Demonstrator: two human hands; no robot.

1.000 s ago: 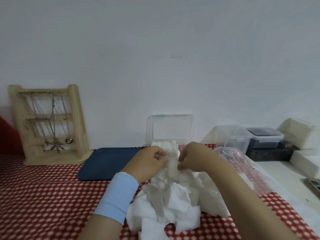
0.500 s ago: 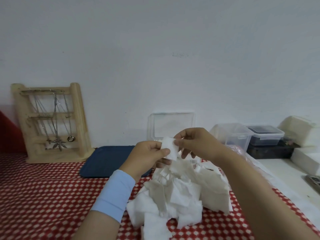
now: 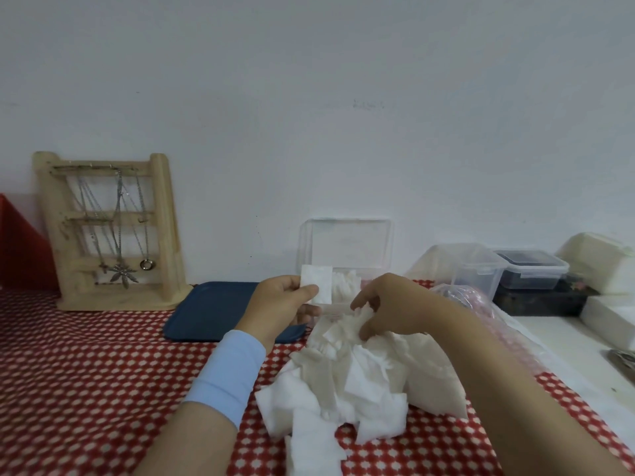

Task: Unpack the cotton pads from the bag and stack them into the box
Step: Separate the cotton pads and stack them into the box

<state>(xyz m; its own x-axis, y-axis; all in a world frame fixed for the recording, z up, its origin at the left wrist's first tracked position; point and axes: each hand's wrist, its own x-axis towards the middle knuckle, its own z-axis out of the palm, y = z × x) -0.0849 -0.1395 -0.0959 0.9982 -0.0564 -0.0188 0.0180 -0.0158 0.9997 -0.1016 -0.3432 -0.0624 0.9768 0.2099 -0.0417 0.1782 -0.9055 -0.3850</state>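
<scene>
one pad [image 3: 316, 283] pinched upright in left hand [image 3: 279, 309] grip.

box [image 3: 347, 242]: lower body hidden behind the held pad [image 3: 318, 281] and the right hand [image 3: 395, 305]; count of pads inside cannot be told
held pad: 7 o'clock corner covered by the thumb of the left hand [image 3: 278, 307]
right hand: fingertips buried in the pile of cotton pads [image 3: 364, 376] they grip
pile of cotton pads: 6 o'clock end cut off by the bottom edge
bag [image 3: 479, 302]: at the pile's 3 o'clock; near side hidden under the right forearm; contents unclear
metal object [image 3: 623, 357]: cut off at the 3 o'clock edge; too little shows to name it
</scene>
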